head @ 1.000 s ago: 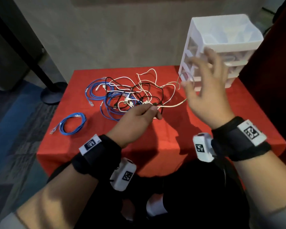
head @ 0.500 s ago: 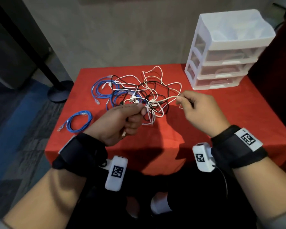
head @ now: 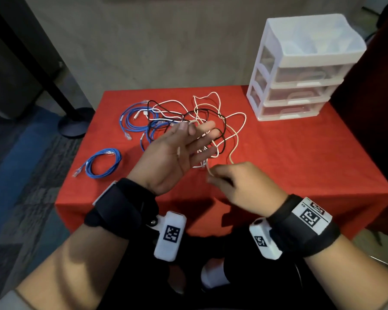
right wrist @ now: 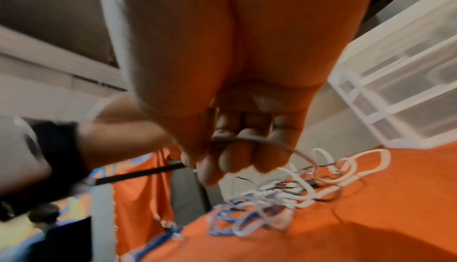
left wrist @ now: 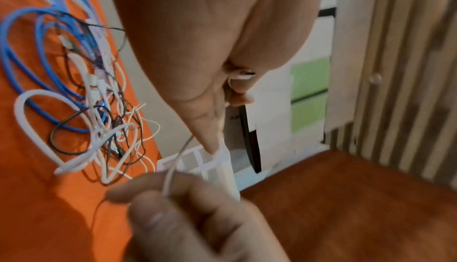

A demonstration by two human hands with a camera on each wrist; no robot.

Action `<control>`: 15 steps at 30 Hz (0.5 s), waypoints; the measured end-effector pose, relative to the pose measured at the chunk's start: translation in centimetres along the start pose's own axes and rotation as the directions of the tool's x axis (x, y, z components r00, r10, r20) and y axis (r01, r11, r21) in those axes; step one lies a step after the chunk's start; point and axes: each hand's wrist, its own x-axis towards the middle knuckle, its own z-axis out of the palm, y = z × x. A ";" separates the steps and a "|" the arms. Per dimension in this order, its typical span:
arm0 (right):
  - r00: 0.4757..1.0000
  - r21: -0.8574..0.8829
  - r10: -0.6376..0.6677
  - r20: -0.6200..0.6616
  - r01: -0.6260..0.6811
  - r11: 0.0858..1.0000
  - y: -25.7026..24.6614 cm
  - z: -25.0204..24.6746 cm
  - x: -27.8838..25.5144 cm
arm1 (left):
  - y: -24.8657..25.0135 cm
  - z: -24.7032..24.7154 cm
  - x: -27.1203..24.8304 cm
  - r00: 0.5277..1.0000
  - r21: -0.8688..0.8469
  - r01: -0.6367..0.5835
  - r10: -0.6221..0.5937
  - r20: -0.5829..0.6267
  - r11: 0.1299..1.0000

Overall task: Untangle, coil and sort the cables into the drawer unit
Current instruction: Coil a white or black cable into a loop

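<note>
Head view: left hand is raised above the tangle of cables, fingers spread and straight, a thin white cable draped across the palm. Right hand pinches that cable near the tabletop's front edge. One coiled blue cable lies apart at the left edge. One white three-drawer unit stands at the far right corner.

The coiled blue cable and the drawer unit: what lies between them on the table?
In the head view, the tangled cables and both hands lie between the coiled blue cable and the drawer unit.
</note>
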 end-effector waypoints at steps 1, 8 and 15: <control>0.998 0.041 -0.050 0.034 0.048 0.998 -0.8 -0.1 0.1 | -0.3 0.2 0.2 0.999 0.051 -0.024 0.026 -0.030 0.998; 0.994 0.007 -0.101 -0.041 0.101 0.995 -1.1 -5.1 1.3 | -1.6 -0.5 0.1 0.992 0.675 -0.103 0.128 0.012 0.731; 0.994 0.443 0.056 -0.090 -0.010 0.896 -1.3 -6.3 1.9 | -0.7 1.1 -0.8 0.993 0.551 -0.054 -0.011 0.114 0.833</control>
